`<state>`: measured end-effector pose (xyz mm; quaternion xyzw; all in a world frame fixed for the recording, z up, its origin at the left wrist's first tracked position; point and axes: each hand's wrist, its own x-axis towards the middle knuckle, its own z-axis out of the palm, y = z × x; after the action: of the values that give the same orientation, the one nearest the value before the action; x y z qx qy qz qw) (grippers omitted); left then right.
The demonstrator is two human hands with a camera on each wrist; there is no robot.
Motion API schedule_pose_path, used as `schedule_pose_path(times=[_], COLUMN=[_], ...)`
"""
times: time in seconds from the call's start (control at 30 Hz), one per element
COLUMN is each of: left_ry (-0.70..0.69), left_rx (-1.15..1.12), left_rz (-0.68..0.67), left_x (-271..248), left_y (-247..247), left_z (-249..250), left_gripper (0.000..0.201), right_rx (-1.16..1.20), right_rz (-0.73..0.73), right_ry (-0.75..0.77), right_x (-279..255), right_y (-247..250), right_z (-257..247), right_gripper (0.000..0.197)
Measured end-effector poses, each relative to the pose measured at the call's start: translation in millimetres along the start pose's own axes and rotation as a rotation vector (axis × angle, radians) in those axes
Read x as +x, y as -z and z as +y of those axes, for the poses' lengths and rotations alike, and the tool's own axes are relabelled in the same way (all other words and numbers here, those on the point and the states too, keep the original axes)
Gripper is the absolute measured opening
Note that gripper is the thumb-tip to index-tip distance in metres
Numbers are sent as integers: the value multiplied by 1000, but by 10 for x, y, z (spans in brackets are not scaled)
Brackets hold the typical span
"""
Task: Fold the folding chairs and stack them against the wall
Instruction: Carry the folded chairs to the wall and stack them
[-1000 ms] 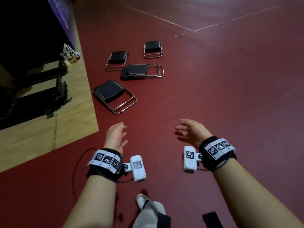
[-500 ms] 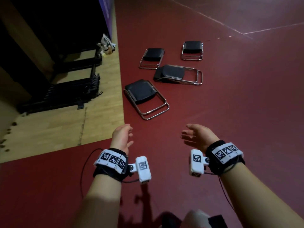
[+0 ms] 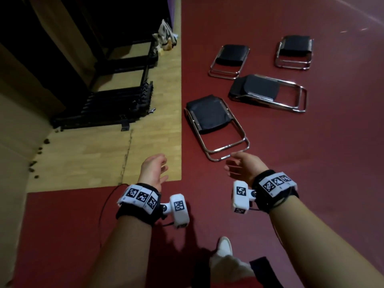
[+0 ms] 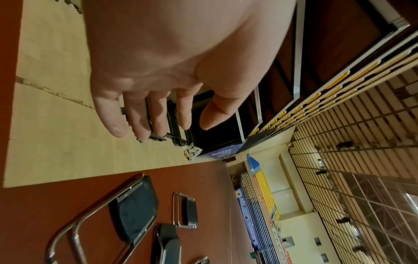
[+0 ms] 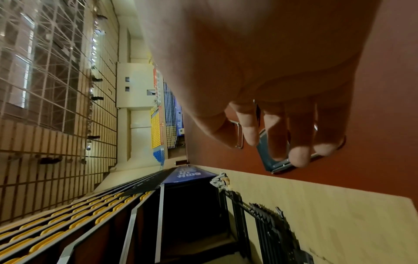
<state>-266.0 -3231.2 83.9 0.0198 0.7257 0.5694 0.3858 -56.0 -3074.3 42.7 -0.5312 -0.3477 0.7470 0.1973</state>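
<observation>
Several folded chairs with black seats and chrome tube frames lie flat on the red floor. The nearest chair [image 3: 209, 117] lies just ahead of me, its chrome foot loop pointing at my hands; it also shows in the left wrist view [image 4: 133, 210]. A second chair [image 3: 261, 90] lies behind it, and two more [image 3: 230, 57] [image 3: 295, 48] farther back. My left hand [image 3: 154, 169] [image 4: 184, 110] hangs empty with relaxed fingers over the edge of the wood floor. My right hand [image 3: 239, 165] [image 5: 273, 125] is empty, fingers loosely bent, just short of the nearest chair's foot loop.
A strip of light wood floor [image 3: 158, 121] runs along the left. On it a dark stack of black folded frames [image 3: 104, 109] leans by the wall. A small white bundle [image 3: 166, 36] lies farther back. My white shoe [image 3: 224, 246] is on the red floor below.
I have walked closer, so the chairs are larger and nearer my hands. The view has swung left, showing more of the wood floor and wall. Both hands stay empty.
</observation>
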Motion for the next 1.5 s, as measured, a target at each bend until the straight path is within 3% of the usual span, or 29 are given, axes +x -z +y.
schedule_pose_path(times=[0.1,0.33,0.53,0.77,0.87,1.0,1.3,1.5], left_ry=[-25,-2,4,7,17,52,-13,29], left_rx=[-22,-58,-9,91,143,214,295,386], left_rz=[56,81,16,-86,-182,-326,-393,-489], left_x=[562,1915,3406,4942,5457,6140,7428,8401], left_y=[-25,-31,8,-115,-454,-1123,-2241,-2764], left_z=[424,1125,1783,2980,3307,3650,4679,5105], left_gripper=[29,24,28,28,28,24,16,15], right_rx=[-28,-37,-11,114,169,259,371,453], right_rz=[-57,-85,-6,70,104,254,339,422], right_ry=[8,-11,-17,-8,-21,-14,30,-3], right_x=[503,1644,2699,3644,3966,4556,5792,6582], right_y=[-453,-1331,-2185,-3197,-3288,-3145,-3165,-3395], right_z=[-447,-1096,-1560,-2338,-2602,-3024,-4241,-4640], right_gripper=[9,14,11,8,15,9,9,12])
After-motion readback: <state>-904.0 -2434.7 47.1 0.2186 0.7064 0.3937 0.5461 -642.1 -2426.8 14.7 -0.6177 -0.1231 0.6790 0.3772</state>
